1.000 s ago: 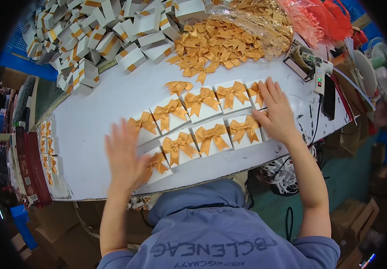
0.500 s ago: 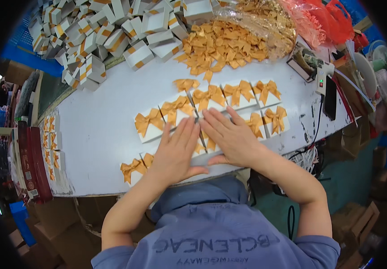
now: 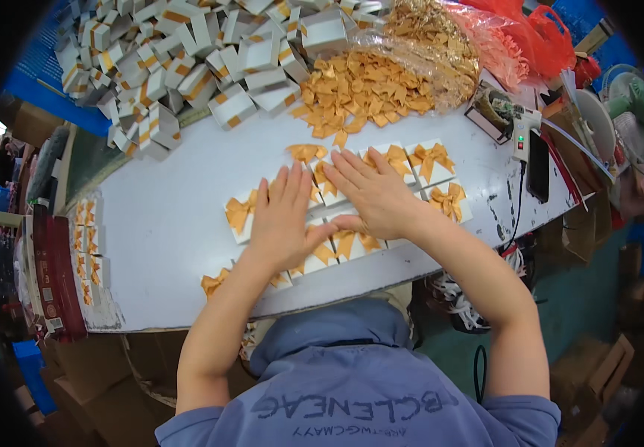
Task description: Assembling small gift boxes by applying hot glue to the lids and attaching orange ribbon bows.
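Small white gift boxes with gold ribbon bows stand in rows on the white table (image 3: 154,223). My left hand (image 3: 285,223) lies flat on the boxes left of the middle, fingers stretched out, hiding some of them. My right hand (image 3: 378,197) rests likewise over the boxes to its right, fingers out and thumb pointing left. Just left of my left fingers, a bow (image 3: 240,211) shows on its box. A bowed box (image 3: 432,162) sits beyond my right hand, at the far right of the group. One gold bow (image 3: 307,152) lies just past my fingertips.
White boxes with gold bands (image 3: 236,106) are heaped at the back left. Loose gold bows (image 3: 367,89) are piled beside them. A power strip (image 3: 522,134) and a phone (image 3: 537,167) lie right. More bowed boxes (image 3: 92,242) stand at the left edge.
Both hands have slid away from my body, over the farther row of boxes. Bows in the nearer row now show below my hands. The whole view has shifted slightly.
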`<move>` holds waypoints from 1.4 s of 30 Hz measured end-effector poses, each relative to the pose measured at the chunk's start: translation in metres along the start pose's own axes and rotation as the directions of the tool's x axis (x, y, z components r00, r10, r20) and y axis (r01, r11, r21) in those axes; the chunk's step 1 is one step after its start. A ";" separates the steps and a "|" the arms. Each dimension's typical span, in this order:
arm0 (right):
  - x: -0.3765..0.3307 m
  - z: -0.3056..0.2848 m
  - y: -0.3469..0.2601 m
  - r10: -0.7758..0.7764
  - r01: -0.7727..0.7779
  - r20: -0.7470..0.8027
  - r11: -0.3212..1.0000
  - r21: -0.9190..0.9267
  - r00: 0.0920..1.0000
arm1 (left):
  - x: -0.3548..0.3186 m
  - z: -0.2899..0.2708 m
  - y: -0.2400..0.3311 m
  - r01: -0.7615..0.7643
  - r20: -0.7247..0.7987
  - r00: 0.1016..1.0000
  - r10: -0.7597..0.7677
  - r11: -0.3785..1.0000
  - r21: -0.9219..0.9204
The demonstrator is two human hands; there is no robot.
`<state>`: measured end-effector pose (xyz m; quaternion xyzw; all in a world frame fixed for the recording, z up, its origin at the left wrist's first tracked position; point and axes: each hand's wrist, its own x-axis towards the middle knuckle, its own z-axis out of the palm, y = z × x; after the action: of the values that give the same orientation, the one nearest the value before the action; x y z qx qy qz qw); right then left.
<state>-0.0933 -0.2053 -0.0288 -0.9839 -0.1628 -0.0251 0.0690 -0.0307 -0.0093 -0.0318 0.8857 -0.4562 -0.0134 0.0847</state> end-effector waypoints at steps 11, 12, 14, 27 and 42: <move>-0.096 -0.003 0.082 0.536 -0.476 -0.035 0.777 0.411 0.844 | -0.064 -0.020 -0.044 0.235 0.055 0.971 -0.232 0.970 -0.068; -0.093 0.000 0.075 0.472 -0.392 -0.038 0.772 0.500 0.881 | -0.072 -0.016 -0.048 0.242 0.094 0.969 -0.227 0.948 -0.208; -0.086 0.011 0.058 0.400 -0.275 -0.077 0.745 0.608 0.913 | -0.098 -0.018 -0.052 0.285 0.072 0.959 -0.276 0.937 -0.204; 0.039 0.074 -0.232 -0.015 0.135 -0.159 0.613 0.778 0.987 | -0.174 -0.073 -0.065 0.277 -0.340 0.885 -0.317 0.947 -0.163; 0.138 0.034 -0.069 0.035 0.154 -0.313 0.814 0.560 0.949 | 0.014 -0.055 -0.338 0.638 -0.277 0.715 -0.642 0.761 -0.116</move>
<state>0.0158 -0.0924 -0.0433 -0.8944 -0.1808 -0.1302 0.3878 0.2551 0.1790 -0.0317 0.9794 -0.1034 0.0901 0.1483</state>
